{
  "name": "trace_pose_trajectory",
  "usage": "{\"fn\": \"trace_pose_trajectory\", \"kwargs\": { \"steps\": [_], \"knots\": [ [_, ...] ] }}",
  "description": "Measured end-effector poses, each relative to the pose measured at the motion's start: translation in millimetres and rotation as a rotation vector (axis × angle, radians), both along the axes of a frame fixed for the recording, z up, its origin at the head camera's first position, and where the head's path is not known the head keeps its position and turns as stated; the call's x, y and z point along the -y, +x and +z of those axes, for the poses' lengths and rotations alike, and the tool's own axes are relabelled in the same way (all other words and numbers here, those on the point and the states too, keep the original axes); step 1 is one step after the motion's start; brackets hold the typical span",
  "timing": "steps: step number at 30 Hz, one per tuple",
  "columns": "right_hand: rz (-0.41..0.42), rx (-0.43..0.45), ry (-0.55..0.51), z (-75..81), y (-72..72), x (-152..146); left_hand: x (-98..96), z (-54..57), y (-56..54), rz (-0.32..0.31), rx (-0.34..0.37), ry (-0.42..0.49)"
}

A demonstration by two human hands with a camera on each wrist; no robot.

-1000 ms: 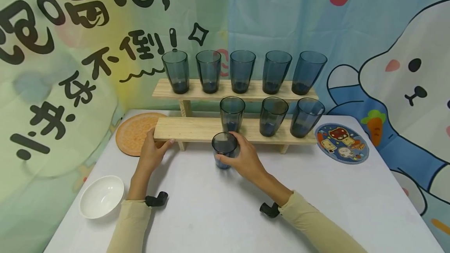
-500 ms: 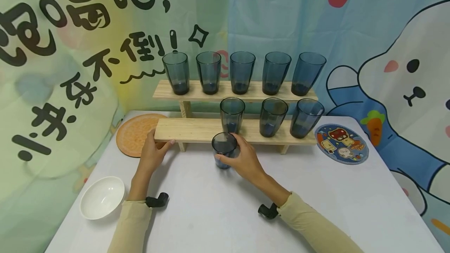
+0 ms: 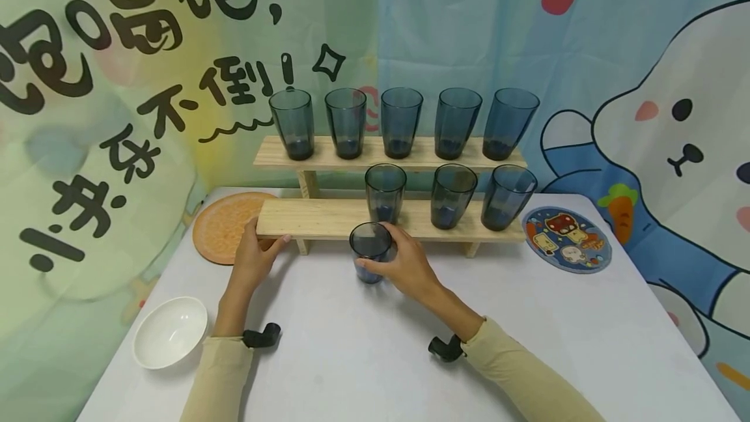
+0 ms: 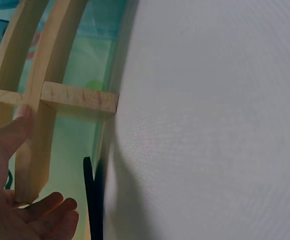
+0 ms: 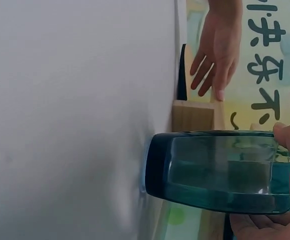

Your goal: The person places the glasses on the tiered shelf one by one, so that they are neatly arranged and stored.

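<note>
A two-tier wooden shelf (image 3: 316,217) stands on the table with blue-grey drinking glasses on both tiers. Its lower tier's left end is held by my left hand (image 3: 253,261), thumb (image 4: 21,121) at the front edge and fingers (image 4: 55,215) around the end. My right hand (image 3: 405,264) grips a blue-grey drinking glass (image 3: 370,253) near its rim, thumb in front and fingers at the far side. That glass is upright in front of the lower tier, its base (image 5: 156,165) right at the tabletop.
Glasses (image 3: 384,191) fill the lower tier's right part, and several more (image 3: 401,122) line the upper tier. An orange round mat (image 3: 219,230) lies behind my left hand, a white bowl (image 3: 170,333) at the left, and a patterned blue mat (image 3: 566,239) at the right.
</note>
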State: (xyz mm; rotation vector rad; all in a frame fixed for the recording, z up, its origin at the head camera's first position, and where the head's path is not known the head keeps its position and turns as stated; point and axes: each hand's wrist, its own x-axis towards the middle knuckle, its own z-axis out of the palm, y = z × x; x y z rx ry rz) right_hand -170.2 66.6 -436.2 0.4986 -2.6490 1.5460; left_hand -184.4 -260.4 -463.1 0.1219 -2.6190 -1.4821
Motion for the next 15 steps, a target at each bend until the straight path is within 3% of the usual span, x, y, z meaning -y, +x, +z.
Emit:
{"fn": "trace_pose_trajectory", "kwargs": {
  "steps": [8,15],
  "knots": [
    [0.02,0.037,-0.019,20.5,6.7,11,-1.9,0.6,0.0,-0.016,0.006,0.022],
    [0.093,0.007,-0.075,44.7,4.5,30,0.3,-0.3,-0.2,-0.011,0.012,0.037]
  ]
}}
